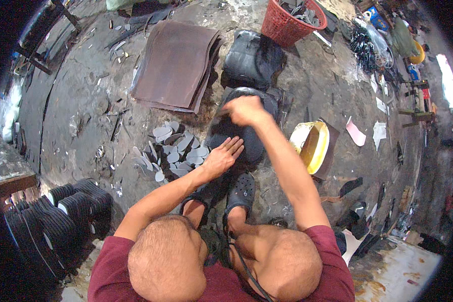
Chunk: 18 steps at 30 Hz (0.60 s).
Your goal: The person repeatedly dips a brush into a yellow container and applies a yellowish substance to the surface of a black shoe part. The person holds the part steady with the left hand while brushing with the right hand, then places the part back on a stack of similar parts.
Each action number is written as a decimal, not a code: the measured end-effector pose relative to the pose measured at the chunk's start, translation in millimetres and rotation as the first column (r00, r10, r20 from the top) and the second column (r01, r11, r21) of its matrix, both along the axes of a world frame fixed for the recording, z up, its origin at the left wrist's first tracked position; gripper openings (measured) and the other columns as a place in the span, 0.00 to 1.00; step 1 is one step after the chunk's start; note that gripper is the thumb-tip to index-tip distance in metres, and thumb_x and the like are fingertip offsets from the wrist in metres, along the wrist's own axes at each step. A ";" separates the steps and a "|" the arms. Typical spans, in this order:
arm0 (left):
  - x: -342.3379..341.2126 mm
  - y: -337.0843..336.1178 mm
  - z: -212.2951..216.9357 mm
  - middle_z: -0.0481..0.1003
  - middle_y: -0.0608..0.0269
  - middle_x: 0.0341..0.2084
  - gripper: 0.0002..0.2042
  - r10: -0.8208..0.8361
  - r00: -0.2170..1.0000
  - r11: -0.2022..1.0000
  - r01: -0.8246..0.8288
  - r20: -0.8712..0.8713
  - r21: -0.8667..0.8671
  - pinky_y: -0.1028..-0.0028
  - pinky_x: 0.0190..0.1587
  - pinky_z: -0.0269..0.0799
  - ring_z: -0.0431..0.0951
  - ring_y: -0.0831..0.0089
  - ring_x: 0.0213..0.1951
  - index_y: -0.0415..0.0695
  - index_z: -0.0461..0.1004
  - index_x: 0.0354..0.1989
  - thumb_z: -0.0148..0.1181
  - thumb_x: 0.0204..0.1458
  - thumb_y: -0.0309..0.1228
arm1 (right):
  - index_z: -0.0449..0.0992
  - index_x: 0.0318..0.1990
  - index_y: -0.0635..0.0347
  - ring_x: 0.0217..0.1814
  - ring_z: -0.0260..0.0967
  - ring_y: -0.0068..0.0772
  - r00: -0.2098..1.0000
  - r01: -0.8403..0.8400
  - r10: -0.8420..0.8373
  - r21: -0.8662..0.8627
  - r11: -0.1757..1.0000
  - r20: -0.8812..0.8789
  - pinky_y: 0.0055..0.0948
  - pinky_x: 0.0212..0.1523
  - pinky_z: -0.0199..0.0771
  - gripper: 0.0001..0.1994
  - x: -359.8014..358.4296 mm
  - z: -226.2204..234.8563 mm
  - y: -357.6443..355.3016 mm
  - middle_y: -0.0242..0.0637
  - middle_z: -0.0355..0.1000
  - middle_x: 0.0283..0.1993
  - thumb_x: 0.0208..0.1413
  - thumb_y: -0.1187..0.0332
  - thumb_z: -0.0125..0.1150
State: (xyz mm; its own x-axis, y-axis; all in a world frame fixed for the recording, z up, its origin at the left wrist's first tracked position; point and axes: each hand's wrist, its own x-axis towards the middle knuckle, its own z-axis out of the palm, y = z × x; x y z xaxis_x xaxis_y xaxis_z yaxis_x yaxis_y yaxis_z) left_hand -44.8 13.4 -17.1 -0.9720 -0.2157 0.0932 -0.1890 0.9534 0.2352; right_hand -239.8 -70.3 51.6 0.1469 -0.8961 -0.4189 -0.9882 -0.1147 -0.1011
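My left hand (228, 154) lies flat with its fingers stretched out, pressing on a dark sheet-like piece (246, 143) on the floor in front of my feet. Just beyond it, my right hand (245, 110) is curled closed over the far part of the same dark piece. Motion blurs its fingertips, and whatever they hold is hidden. Left of my left hand, a loose heap of grey oval cut-outs (173, 151) spreads over the floor. A black rounded block (253, 58) sits beyond my right hand.
A stack of brown sheets (173, 65) lies at the far left. The red basket (293, 22) holds grey scraps. At right stands a yellow-rimmed container (318, 148). Stacked black soles (60, 216) fill the near left. Scraps, including a pink piece (355, 132), litter the floor.
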 end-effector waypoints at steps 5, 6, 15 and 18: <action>7.7 3.8 -36.9 0.64 0.44 0.66 0.33 0.099 0.993 0.982 -0.108 0.066 0.155 0.56 0.67 0.63 0.61 0.53 0.70 0.39 0.58 0.70 0.55 0.52 0.25 | 0.84 0.46 0.31 0.42 0.81 0.46 0.932 -0.203 0.209 -0.051 0.978 0.294 0.45 0.41 0.81 0.21 65.3 10.9 24.3 0.44 0.82 0.38 0.40 0.66 0.62; -1.3 -3.1 -26.1 0.62 0.44 0.67 0.31 0.074 0.997 0.989 -0.070 -0.024 0.128 0.57 0.69 0.61 0.60 0.53 0.70 0.38 0.60 0.68 0.53 0.53 0.25 | 0.84 0.47 0.32 0.42 0.81 0.47 0.970 -0.056 0.087 -0.137 0.989 0.229 0.46 0.41 0.80 0.20 42.6 17.9 21.2 0.43 0.82 0.39 0.43 0.65 0.61; -17.7 20.3 3.5 0.58 0.43 0.70 0.27 0.118 0.993 0.993 -0.118 -0.026 0.001 0.58 0.74 0.50 0.55 0.53 0.73 0.33 0.65 0.65 0.49 0.56 0.31 | 0.81 0.46 0.42 0.44 0.80 0.50 0.974 0.212 -0.191 -0.188 0.959 0.123 0.52 0.39 0.80 0.14 -1.7 -3.1 48.0 0.43 0.81 0.39 0.50 0.65 0.61; -22.4 37.0 -23.5 0.65 0.43 0.66 0.27 0.109 0.959 0.970 -0.161 0.263 0.183 0.58 0.71 0.55 0.61 0.53 0.69 0.33 0.69 0.62 0.54 0.52 0.33 | 0.83 0.44 0.36 0.43 0.80 0.45 0.994 -0.070 0.080 -0.126 0.989 0.070 0.49 0.40 0.80 0.15 54.6 -8.9 52.2 0.40 0.82 0.38 0.47 0.67 0.60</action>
